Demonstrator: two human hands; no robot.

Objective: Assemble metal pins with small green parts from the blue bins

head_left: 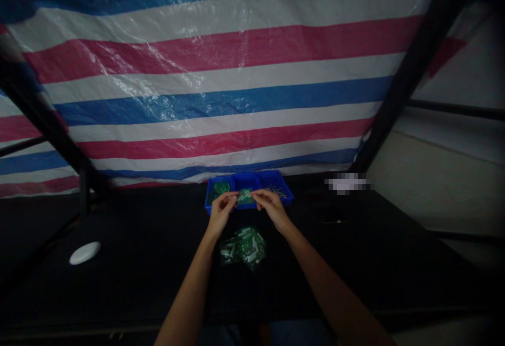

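Note:
Between my two hands, in front of the blue tray's middle compartment, is a small clear plastic bag [245, 195] with green and white contents. My left hand [223, 207] pinches its left edge, and my right hand [270, 203] pinches its right edge. The blue divided tray [289, 199] stands just behind. Green pieces [221, 187] lie in its left compartment, and thin metal pieces [276, 191] in the right one. Nearer to me, a pile of similar filled bags [248, 247] rests on the table between my forearms.
On the black table [150, 262], a white rounded object [85, 253] lies at the left. A dark flat object [334, 214] and a blurred-out pale patch [347, 183] are at the right. Striped plastic sheeting [221, 88] hangs behind, between dark frame posts [398, 78].

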